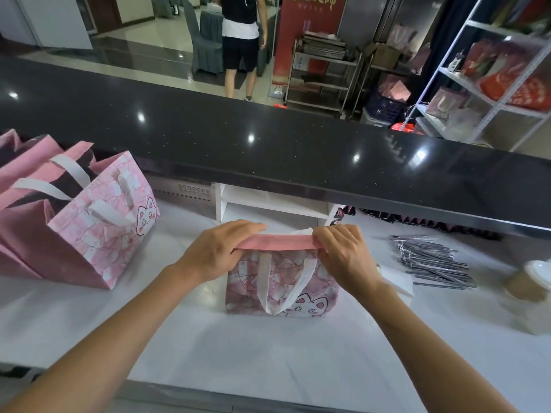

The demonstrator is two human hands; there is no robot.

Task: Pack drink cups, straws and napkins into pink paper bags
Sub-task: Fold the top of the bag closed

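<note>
Centrally, both hands pinch the folded top edge of a pink paper bag (281, 281) standing on the white worktop (238, 353): left hand (216, 251), right hand (343, 253). Well left of the fingers, open bags (77, 222). Right: straws (432, 260), cup (530, 281). Bare worktop nearer.

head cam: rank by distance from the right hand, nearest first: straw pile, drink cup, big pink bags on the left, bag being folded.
1. Bag being folded: the right hand grips its top edge, centre.
2. Straw pile: on the counter just to the right.
3. Drink cup: far right edge, beyond the straws.
4. Big pink bags: far left, past the left hand.
</note>
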